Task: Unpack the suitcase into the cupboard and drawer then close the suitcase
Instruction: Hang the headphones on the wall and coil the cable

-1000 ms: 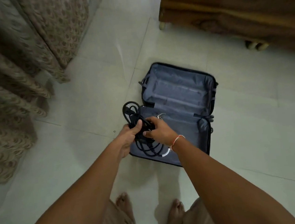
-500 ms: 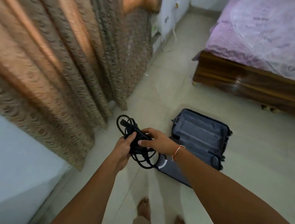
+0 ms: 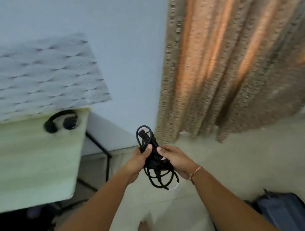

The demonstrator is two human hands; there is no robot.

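- You hold a black cable (image 3: pixel 155 163) bundle in front of you with both hands, above the floor (image 3: pixel 244 162).
- Your left hand (image 3: pixel 138 160) grips the bundle's left side, thumb pressed on top and fingers curled under it.
- Your right hand (image 3: pixel 174 158) grips the right side the same way, thumb on top; a thread band sits on that wrist.
- The bundle's long axis runs away from you: one loop sticks up on the far side of your thumbs, and looser coils hang on the near side, below your hands, with a pale tip at the bottom.
- Both hands are equally close to the cable, so either could carry it alone.
- The suitcase (image 3: pixel 285 212) lies open on the floor at the near right, well apart from the cable and partly out of view; you cannot tell from here what remains inside it.
- A worktop (image 3: pixel 28 163) stands to your left, with headphones (image 3: pixel 61 121) near its far corner. A curtain (image 3: pixel 235 62) hangs at the far right.
- No cupboard or drawer shows here, so you likely need to turn further to find where the cable goes; mind the hanging coils, which could snag on the way.
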